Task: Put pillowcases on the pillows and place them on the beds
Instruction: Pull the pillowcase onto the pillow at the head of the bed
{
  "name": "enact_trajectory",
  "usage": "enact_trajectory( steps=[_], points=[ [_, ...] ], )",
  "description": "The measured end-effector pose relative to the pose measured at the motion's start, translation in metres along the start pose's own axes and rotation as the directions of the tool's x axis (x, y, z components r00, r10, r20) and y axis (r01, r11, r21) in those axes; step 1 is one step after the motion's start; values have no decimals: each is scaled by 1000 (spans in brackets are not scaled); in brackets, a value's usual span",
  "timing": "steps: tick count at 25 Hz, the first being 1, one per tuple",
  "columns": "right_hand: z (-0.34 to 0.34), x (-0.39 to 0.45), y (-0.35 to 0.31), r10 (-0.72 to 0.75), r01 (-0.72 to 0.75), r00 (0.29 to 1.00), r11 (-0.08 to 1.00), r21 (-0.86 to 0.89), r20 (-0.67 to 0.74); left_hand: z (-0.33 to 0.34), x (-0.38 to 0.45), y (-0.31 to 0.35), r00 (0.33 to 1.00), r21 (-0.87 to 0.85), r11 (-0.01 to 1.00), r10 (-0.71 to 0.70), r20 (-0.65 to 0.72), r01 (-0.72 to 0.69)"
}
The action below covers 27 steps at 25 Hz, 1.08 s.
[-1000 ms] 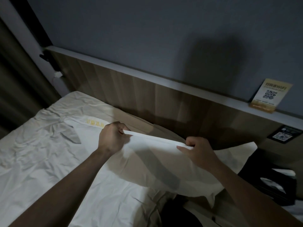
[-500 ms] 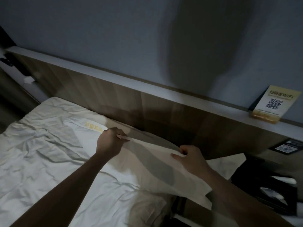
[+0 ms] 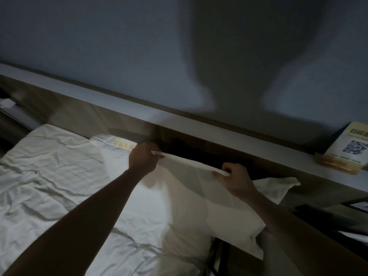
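Dim room, rumpled white bed point(image 3: 49, 176) below wooden headboard point(image 3: 83, 116). Near: pillow point(image 3: 199, 216) in white pillowcase at head of bed, right end overhanging bed edge. Left hand point(image 3: 142, 157) and right hand point(image 3: 236, 180) pinching far hem, fingers curled on cloth, hem stretched taut. Risks: hem slipping, pillow sliding off right side. Beyond: ledge with QR card point(image 3: 347, 148).

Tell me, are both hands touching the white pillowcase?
Touching. The head view shows the left hand and right hand each pinching the pillowcase along its top edge, stretched between them.
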State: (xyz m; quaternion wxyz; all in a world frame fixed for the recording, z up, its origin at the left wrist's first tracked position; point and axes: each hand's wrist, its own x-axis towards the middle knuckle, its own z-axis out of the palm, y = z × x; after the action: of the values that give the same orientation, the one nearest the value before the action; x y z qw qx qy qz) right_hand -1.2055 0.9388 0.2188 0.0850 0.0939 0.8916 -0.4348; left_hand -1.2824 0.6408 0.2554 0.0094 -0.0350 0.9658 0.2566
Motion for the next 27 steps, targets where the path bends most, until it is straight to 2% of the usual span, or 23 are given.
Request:
enact_trajectory(
  steps=[3,6,9,13,16,18,20,22,25,27],
  points=[
    [-5,10,11,1,-1,999,1000,-8,-52,17,21,9,1000,-31,999,16,1,-16],
    [-12,14,26,29,-33,998,996,-85,-52,36,29,13,998,-67,998,-18,52,21],
    [-20,18,36,-9,-5,996,987,-163,-85,43,35,15,997,-48,999,0,74,4],
    [-27,20,38,-83,46,992,938,-343,-94,38,54,-3,991,119,989,68,114,-82],
    [-31,16,47,-91,33,990,900,-435,-112,34,67,-27,985,238,968,35,169,-75],
    [-37,12,56,-74,6,990,874,-485,-120,32,74,-37,993,230,972,31,114,-56],
    [-43,9,62,-67,-8,989,871,-492,-134,30,81,-38,1000,151,988,19,6,-20],
    [-50,8,63,-136,31,973,877,-480,-185,25,86,-31,996,64,998,27,-85,-21],
    [-63,1,56,-224,72,944,856,-513,-241,19,89,-16,989,2,999,40,-144,-40],
    [-70,-6,55,-200,45,942,872,-488,-271,20,88,-9,987,-16,999,39,-155,-42]
  ],
)
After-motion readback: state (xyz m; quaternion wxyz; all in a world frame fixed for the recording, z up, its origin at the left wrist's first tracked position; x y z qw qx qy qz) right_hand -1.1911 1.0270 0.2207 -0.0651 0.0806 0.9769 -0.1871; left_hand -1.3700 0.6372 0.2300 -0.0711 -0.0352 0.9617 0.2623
